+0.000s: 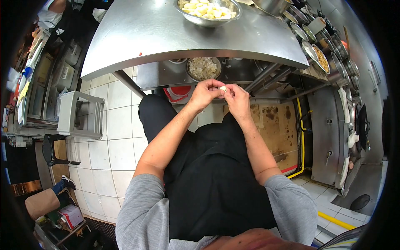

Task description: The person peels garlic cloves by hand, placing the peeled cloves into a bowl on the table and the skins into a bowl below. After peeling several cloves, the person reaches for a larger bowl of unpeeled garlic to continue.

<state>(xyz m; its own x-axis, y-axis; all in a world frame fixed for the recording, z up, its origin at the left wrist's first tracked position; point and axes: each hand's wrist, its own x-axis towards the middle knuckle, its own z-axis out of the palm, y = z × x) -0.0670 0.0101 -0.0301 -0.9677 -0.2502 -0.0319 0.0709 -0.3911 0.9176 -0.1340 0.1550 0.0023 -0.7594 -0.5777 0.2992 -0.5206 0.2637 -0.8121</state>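
My left hand [205, 96] and my right hand [237, 100] meet above my lap, just in front of the table's edge. Between their fingertips is a small pale garlic clove [223, 88], pinched from both sides and partly covered. Beyond them, on the lower shelf, a bowl heaped with papery garlic skins [203, 68] stands under the tabletop. Up on the table, a steel bowl [204, 21] holds many pale peeled cloves [208, 9].
The steel table [137, 37] spans the space ahead of me. A grey plastic stool [81, 114] stands on the tiles at left. Pots and bowls [321, 56] crowd the right side beside a steel stove front [329, 137]. Other people are partly visible at the left.
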